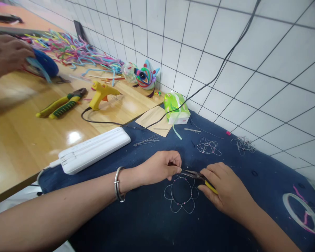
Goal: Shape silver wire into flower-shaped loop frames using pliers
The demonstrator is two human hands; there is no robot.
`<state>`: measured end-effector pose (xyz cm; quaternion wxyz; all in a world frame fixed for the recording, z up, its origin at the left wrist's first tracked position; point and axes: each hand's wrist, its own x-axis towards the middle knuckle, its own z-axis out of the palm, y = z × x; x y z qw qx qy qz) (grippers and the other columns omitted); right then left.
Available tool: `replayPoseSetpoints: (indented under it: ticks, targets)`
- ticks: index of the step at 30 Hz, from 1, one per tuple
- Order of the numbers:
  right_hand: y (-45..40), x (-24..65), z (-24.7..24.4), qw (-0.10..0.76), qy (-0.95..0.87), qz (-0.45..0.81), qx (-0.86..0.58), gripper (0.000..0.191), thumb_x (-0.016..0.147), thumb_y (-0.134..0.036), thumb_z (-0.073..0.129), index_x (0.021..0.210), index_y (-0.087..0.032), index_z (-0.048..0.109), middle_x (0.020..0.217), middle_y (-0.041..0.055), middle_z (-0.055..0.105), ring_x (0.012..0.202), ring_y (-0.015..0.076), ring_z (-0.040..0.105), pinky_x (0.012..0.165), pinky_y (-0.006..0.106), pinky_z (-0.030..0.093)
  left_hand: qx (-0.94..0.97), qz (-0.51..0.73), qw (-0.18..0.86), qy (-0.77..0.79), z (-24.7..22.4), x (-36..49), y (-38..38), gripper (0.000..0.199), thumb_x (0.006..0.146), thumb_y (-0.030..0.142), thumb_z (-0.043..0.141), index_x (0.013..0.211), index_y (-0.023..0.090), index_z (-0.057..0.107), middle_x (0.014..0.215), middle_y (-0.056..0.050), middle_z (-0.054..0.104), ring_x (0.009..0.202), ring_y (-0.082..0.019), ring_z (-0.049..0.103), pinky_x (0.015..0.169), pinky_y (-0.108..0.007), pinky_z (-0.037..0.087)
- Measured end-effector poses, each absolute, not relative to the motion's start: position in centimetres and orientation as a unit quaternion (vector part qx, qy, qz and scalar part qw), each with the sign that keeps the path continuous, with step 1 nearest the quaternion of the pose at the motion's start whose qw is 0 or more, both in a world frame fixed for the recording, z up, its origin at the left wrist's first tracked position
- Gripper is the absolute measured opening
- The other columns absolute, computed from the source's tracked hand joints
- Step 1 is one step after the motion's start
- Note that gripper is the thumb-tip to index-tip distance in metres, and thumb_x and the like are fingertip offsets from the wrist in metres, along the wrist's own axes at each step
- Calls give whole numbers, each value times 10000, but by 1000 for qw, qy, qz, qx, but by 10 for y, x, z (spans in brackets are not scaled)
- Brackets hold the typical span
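My left hand (161, 168), with a silver bangle on its wrist, is closed in a pinch near the middle of the dark blue cloth. What its fingertips pinch is too thin to make out. In my right hand (223, 189) are needle-nose pliers (193, 174) with a yellow handle, their tips pointing left and meeting my left fingertips. A flower-shaped wire frame (171, 198) with a round centre, looped petals and small pink dots shows just below the pliers. Its upper edge is partly covered by my left fingers and the pliers, so I cannot tell whether they touch it.
Wire bundles (208, 147) and loose straight wires (147, 140) lie behind my hands. A white power bank (94, 150), glue gun (101, 96), cutting pliers (64, 103) and tissue pack (175, 106) stand around. Another person's hand (7, 59) is at far left. A black cord crosses the tiled wall.
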<state>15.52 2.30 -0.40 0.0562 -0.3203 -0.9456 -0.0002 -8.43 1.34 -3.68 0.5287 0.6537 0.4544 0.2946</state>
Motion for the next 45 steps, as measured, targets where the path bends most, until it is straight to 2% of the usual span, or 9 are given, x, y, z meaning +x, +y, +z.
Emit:
replayPoseSetpoints:
  ticks: [6, 14, 26, 36, 45]
  targets:
    - [29, 156, -12, 46, -947, 43, -315, 285, 854, -373, 455, 1031, -165, 537, 943, 91, 536, 844, 214, 448, 728, 368, 389, 664, 294, 507, 464, -37, -86, 14, 50, 773, 195, 500, 736, 162, 506, 617, 41, 504, 537, -70, 505, 507, -183, 378]
    - [27, 165, -24, 76, -944, 73, -312, 256, 849, -332, 473, 1041, -170, 524, 952, 89, 533, 858, 213, 451, 739, 367, 393, 628, 302, 546, 465, -38, -84, 15, 60, 761, 195, 521, 731, 162, 482, 611, 55, 482, 487, -64, 499, 481, -190, 384]
    - [23, 161, -24, 69, -948, 106, -293, 263, 846, -327, 477, 1047, -163, 519, 955, 91, 527, 846, 204, 442, 748, 367, 393, 598, 314, 575, 461, -38, -84, 17, 74, 738, 194, 558, 730, 154, 496, 579, 60, 490, 465, -60, 486, 466, -187, 359]
    - [21, 157, -23, 74, -949, 111, -287, 245, 848, -319, 469, 1022, -158, 530, 918, 90, 533, 820, 197, 450, 723, 362, 401, 583, 316, 591, 459, -39, -84, 16, 78, 741, 196, 553, 734, 147, 493, 615, 43, 551, 440, -39, 475, 450, -167, 330]
    - [20, 156, -25, 75, -953, 80, -283, 243, 850, -316, 461, 1012, -156, 546, 902, 95, 543, 806, 197, 462, 702, 357, 404, 554, 322, 609, 469, -42, -83, 18, 192, 743, 212, 543, 896, 170, 434, 683, 21, 609, 396, -41, 468, 416, -166, 333]
